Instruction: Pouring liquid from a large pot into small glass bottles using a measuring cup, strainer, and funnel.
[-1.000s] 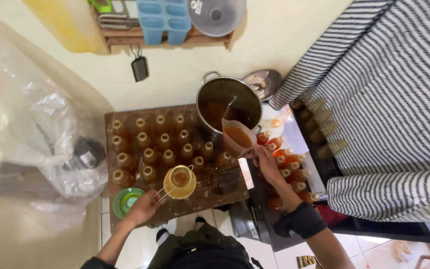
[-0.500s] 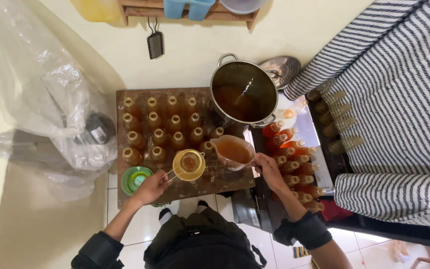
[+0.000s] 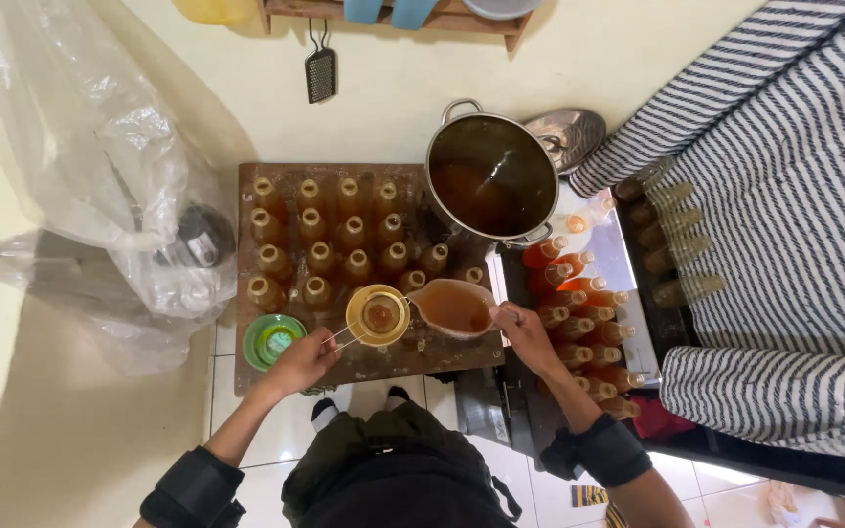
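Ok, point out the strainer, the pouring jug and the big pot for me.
strainer [image 3: 379, 315]: head view, on the mesh bowl, held by the left hand [image 3: 300, 364].
pouring jug [image 3: 454, 307]: head view, on the amber liquid inside, held by the right hand [image 3: 523, 335].
big pot [image 3: 490, 178]: head view, on the inside.

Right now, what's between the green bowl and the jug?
In the head view, the funnel sits between the green bowl and the jug, held by the left hand. The jug's spout reaches it.
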